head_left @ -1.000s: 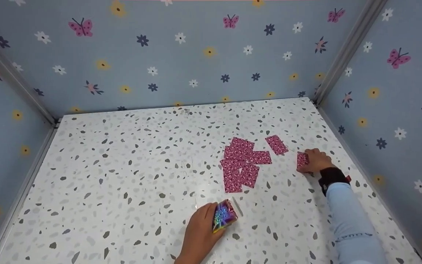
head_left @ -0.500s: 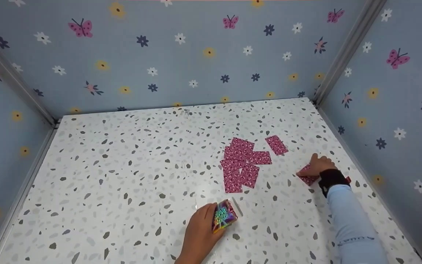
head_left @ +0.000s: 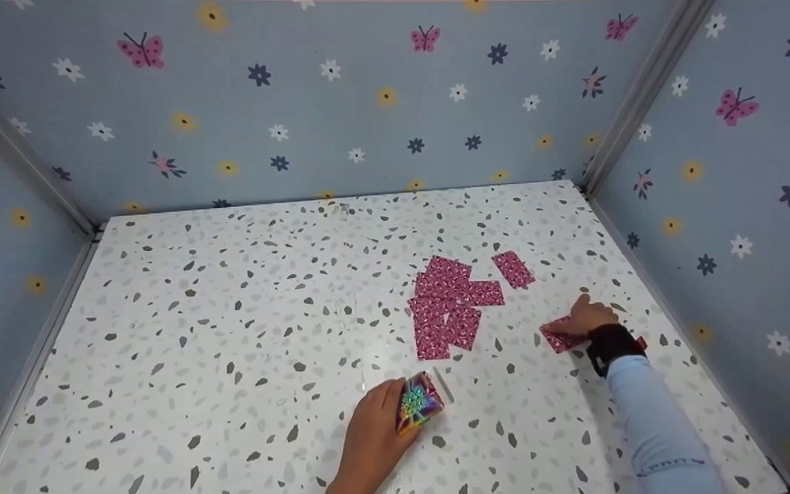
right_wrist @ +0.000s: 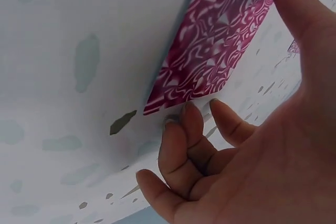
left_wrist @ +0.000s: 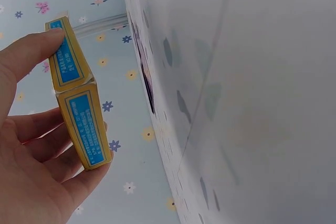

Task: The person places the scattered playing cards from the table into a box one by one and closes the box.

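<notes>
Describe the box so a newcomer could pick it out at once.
Over the speckled white table, find the left hand at the bottom of the head view. It grips the box, whose upper face is shiny and multicoloured. Unlike the flat pink cards beyond, it is a thick block.

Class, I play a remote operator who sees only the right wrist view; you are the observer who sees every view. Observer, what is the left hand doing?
Observer: The left hand grips a small box with a shiny, multicoloured face.
Operator: Apart from the card at the right hand, how do the rest lie?
Observer: Most overlap in a cluster; one pink card lies apart.
</notes>
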Demonstrator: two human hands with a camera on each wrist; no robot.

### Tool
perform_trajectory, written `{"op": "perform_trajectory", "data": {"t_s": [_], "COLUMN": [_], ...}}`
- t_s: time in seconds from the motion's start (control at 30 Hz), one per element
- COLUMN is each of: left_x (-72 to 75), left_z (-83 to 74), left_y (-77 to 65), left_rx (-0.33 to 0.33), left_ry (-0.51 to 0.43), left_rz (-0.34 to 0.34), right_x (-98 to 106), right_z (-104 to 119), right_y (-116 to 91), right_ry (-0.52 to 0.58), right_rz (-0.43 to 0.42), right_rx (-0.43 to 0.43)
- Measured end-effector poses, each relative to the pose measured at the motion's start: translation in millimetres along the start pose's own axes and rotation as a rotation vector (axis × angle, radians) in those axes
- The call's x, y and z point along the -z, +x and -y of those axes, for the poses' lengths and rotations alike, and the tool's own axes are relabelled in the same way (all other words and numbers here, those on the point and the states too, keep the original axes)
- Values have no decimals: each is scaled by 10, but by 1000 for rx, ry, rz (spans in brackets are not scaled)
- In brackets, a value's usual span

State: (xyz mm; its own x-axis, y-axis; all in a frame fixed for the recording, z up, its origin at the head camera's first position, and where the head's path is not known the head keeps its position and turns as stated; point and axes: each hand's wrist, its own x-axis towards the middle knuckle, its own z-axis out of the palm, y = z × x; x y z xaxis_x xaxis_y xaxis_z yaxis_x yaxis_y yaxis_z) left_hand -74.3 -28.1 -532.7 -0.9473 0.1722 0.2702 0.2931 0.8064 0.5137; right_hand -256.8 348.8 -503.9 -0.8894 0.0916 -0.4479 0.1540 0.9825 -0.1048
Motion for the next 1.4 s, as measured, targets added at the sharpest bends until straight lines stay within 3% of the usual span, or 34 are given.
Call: {"op": "perform_trajectory", "data": {"t_s": [0.1, 0.4, 0.63, 0.83, 1.1, 1.4], "left_x": [-3, -8, -18, -19, -26, -18], "left_z": [-2, -2, -9, -17, -25, -42], "left_y": [3, -1, -14, -8, -7, 3], "left_rx": [4, 2, -36, -23, -20, 5], "left_ry": [1, 6, 15, 10, 0, 8], "left_rz": [3, -1, -38, -14, 9, 36], "right_x": [-16, -95, -155, -160, -112, -129], "right_z": [31, 91, 131, 196, 334, 531], "right_y": [-23, -21, -43, -136, -291, -528], "right_ry": [26, -65, 58, 164, 392, 465], "right_rz": [-26, -143, -147, -145, -139, -98], "right_rx": [-10, 45, 9, 128, 199, 295]}}
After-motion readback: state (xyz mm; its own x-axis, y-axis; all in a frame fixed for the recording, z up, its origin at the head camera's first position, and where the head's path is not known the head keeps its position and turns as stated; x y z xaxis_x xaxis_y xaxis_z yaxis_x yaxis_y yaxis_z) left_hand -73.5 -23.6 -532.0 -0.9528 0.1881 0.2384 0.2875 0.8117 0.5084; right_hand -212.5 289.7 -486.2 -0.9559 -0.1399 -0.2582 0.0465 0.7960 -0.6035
